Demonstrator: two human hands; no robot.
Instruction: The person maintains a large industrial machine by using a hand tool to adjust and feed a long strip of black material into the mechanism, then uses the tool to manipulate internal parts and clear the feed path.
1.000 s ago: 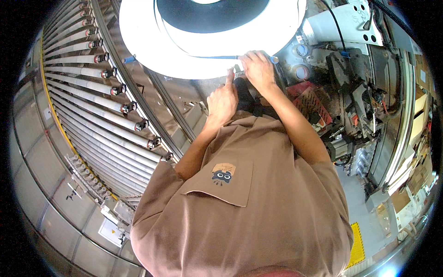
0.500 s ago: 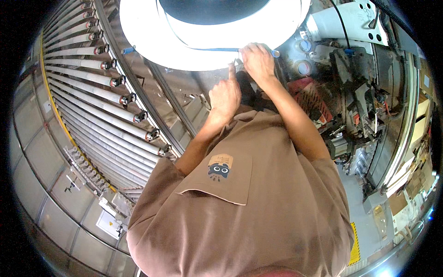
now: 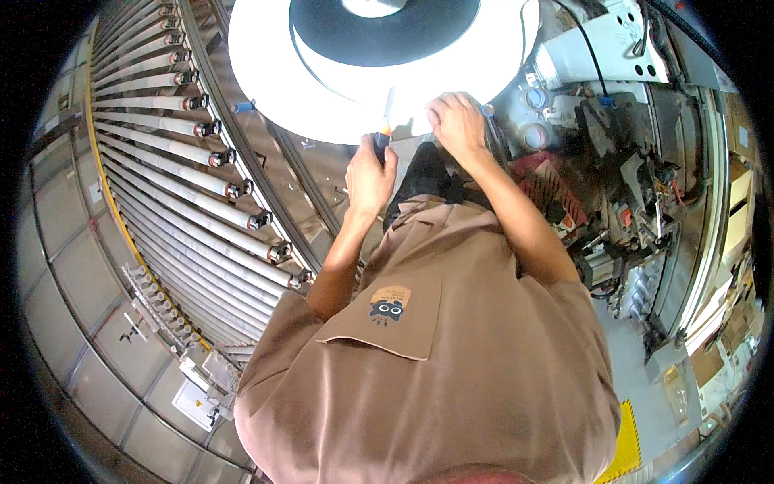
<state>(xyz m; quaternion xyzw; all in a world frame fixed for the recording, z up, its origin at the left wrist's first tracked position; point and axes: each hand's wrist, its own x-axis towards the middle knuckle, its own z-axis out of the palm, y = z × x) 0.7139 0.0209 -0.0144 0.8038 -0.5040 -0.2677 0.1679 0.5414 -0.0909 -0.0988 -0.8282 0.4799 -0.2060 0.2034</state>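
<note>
A large round white roll (image 3: 282, 97) with a dark core (image 3: 387, 44) fills the top middle. My left hand (image 3: 371, 177) is closed around the handle of a knife (image 3: 386, 129), whose narrow blade points up across the roll's face. The handle is dark with an orange and yellow part below the blade. To the right, my right hand (image 3: 458, 125) rests with bent fingers against the roll's lower right part. Its fingertips are turned down, and what they may pinch is hidden.
A roller conveyor (image 3: 185, 169) runs along the left behind a metal rail. At right stand a pale machine arm (image 3: 601, 48), blue-rimmed rings (image 3: 534, 137), a red perforated piece (image 3: 556, 189) and cluttered metal parts. My dark shoe (image 3: 423, 173) shows below the roll.
My left hand has moved down and left, away from my right hand, and the knife now shows upright in it. The view has shifted, so more of the roll's dark core shows.
</note>
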